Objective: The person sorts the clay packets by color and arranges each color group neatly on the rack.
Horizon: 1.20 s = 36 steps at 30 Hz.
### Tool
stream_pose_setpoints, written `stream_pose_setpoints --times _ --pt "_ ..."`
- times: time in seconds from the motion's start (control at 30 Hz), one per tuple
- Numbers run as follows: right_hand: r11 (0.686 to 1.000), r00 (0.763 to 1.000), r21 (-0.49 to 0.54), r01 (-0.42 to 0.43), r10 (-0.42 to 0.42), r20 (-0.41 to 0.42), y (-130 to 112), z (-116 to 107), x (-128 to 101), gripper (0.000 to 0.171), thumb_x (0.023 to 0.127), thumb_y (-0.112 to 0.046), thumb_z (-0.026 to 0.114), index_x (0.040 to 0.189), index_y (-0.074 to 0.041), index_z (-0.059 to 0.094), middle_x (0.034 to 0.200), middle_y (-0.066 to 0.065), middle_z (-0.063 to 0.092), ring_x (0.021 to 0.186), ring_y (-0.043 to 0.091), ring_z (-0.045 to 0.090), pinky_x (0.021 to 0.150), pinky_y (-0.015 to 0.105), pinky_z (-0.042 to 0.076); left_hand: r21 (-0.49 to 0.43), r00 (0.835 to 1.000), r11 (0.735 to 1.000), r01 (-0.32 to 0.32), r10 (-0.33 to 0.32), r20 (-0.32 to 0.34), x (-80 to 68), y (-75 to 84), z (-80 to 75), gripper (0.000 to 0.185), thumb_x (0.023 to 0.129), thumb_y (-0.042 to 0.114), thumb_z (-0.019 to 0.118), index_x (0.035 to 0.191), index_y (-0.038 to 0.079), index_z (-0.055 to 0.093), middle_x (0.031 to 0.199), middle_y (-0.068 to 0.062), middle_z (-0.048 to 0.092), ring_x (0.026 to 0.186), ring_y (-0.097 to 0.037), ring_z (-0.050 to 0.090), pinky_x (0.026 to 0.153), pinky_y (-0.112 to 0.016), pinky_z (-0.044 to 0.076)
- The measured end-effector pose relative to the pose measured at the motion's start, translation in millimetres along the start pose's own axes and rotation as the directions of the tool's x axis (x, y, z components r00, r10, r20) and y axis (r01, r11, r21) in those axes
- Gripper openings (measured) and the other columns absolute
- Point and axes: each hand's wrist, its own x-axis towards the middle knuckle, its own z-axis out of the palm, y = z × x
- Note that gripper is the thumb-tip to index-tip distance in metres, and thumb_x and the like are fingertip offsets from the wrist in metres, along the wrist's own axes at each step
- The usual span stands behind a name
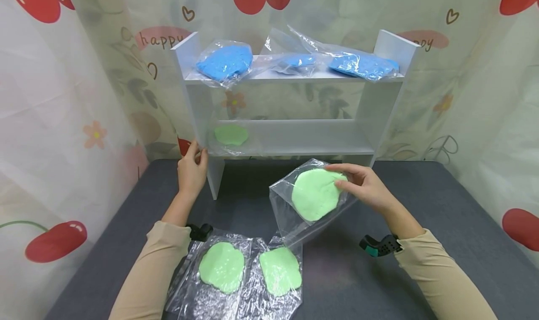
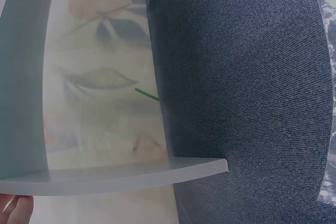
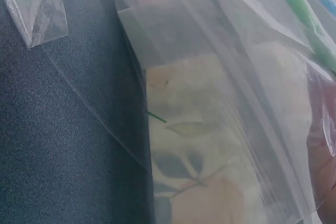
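Over grey table (image 1: 442, 207), right fingers (image 1: 343, 185) pinch green-dough bag (image 1: 313, 196); left fingers (image 1: 198, 157) grip shelf (image 1: 212, 170).

The lower shelf (image 1: 294, 137) lies open at twelve o'clock from my right grip (image 1: 362, 185), its only occupant a green bag (image 1: 230, 135) at the left end. The top shelf (image 1: 294, 76) is crowded with three blue bags (image 1: 225, 62). At six o'clock two green bags (image 1: 248, 268) cover the surface (image 1: 442, 226); rightward it is bare.
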Motion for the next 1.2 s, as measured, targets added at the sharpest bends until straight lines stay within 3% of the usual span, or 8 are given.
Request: stream_pose_setpoints --times 0.23,0.5,0.67,0.73,0.83,0.97,1.2 --pt "1.000 0.995 0.010 -0.012 0.013 -0.097 -1.0 2.2 1.7 0.038 0.091 0.004 0.052 0.128 0.001 0.054 0.125 -0.017 0.059 0.114 -0.002 0.052 0.070 0.016 0.046 0.011 1.000 1.000 0.004 -0.004 -0.008 0.5 0.0 0.6 0.044 0.097 0.016 0.048 0.141 0.015 0.043 0.120 -0.024 0.062 0.103 -0.037 0.064 0.080 -0.050 0.053" --pt "0.999 0.989 0.046 -0.009 0.016 -0.146 -3.1 3.8 4.4 0.040 0.091 0.002 0.053 0.129 -0.011 0.057 0.127 -0.015 0.057 0.111 -0.003 0.049 0.072 0.015 0.045 0.008 1.000 1.000 0.013 -0.013 -0.010 1.3 -0.4 1.0 0.046 0.097 0.017 0.049 0.142 0.015 0.041 0.118 -0.024 0.063 0.102 -0.038 0.065 0.081 -0.048 0.054" --pt "0.994 0.977 0.112 -0.012 0.035 -0.210 -6.0 6.2 7.3 0.039 0.091 0.003 0.053 0.128 -0.011 0.057 0.127 -0.013 0.056 0.112 0.000 0.052 0.072 0.015 0.049 0.010 1.000 1.000 0.011 -0.010 -0.010 1.2 -0.8 1.4 0.046 0.097 0.016 0.048 0.143 0.015 0.041 0.119 -0.024 0.062 0.103 -0.038 0.064 0.081 -0.049 0.054" --pt "0.989 0.973 0.145 0.000 0.034 -0.230 -7.4 6.9 9.3 0.040 0.091 0.004 0.052 0.128 -0.010 0.057 0.127 -0.012 0.055 0.108 0.000 0.052 0.070 0.014 0.049 0.010 1.000 1.000 0.010 -0.009 -0.012 1.1 -0.9 1.4 0.046 0.097 0.016 0.048 0.143 0.015 0.041 0.119 -0.025 0.062 0.103 -0.038 0.064 0.081 -0.049 0.053" --pt "0.982 0.964 0.187 0.008 0.042 -0.261 -9.8 8.4 11.8 0.039 0.091 0.003 0.052 0.127 -0.012 0.058 0.128 -0.011 0.052 0.082 0.000 0.051 0.058 0.015 0.044 0.010 1.000 1.000 0.008 -0.008 -0.013 1.2 -1.2 1.4 0.046 0.097 0.016 0.048 0.143 0.014 0.041 0.119 -0.024 0.062 0.102 -0.038 0.064 0.080 -0.049 0.054" --pt "0.976 0.951 0.218 0.012 0.056 -0.303 -12.8 11.8 14.8 0.037 0.092 0.001 0.053 0.125 -0.014 0.058 0.132 -0.006 0.045 0.050 0.006 0.031 0.047 0.022 0.031 0.003 1.000 1.000 0.010 -0.010 -0.009 1.4 -1.0 1.3 0.047 0.097 0.017 0.049 0.143 0.015 0.041 0.119 -0.024 0.062 0.102 -0.037 0.065 0.081 -0.048 0.054" --pt "0.966 0.912 0.255 0.035 0.074 -0.403 -17.8 17.7 24.3 0.037 0.091 0.003 0.054 0.124 -0.013 0.057 0.122 0.004 0.044 0.055 0.002 0.040 0.051 0.014 0.038 -0.004 1.000 1.000 0.013 -0.013 -0.008 1.2 0.0 1.0 0.046 0.097 0.016 0.048 0.143 0.014 0.041 0.121 -0.024 0.061 0.104 -0.038 0.064 0.082 -0.049 0.053"
